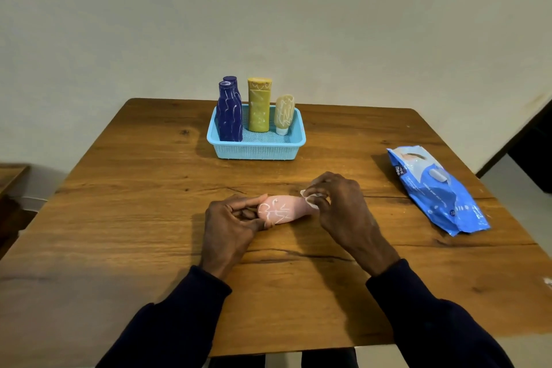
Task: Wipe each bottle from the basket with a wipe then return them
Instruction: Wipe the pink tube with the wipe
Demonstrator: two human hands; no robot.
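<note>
A pink bottle [280,208] with white scribbles lies sideways just above the wooden table [149,218], near its middle. My left hand [233,224] grips its left end. My right hand [340,206] pinches a small white wipe [310,198] against the bottle's right end. Farther back stands a light blue basket [257,149]. It holds two dark blue bottles [229,113], a tall yellow bottle [259,104] and a small cream tube [284,113] standing on its white cap, all marked with white scribbles.
A blue pack of wipes [439,188] lies on the table at the right, near the edge. Part of a wooden piece of furniture [9,179] shows at the far left. A plain wall rises behind the table.
</note>
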